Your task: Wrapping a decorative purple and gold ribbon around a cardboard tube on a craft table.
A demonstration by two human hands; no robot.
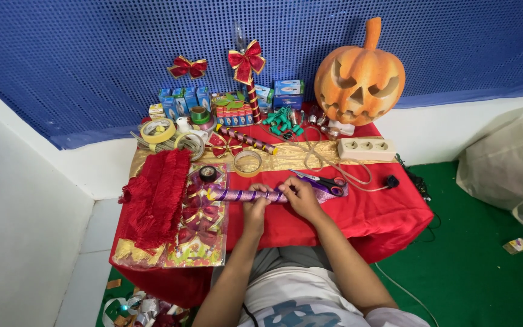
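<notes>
Both my hands hold a stick wrapped in purple ribbon (237,195), lying crosswise on the red tablecloth (382,212). My left hand (255,204) grips its middle from below. My right hand (301,195) pinches it further right, where loose purple ribbon (328,192) trails off. Scissors with red handles (322,180) lie just beyond my right hand. A roll of clear tape (247,162) sits behind the stick.
A carved orange pumpkin (359,75), a white power strip (366,149), small boxes, tape rolls (157,130) and red bows (246,60) crowd the back. Red fringe cloth (155,197) and a packet of bows (201,224) lie left. A pale bag (509,163) stands right on green floor.
</notes>
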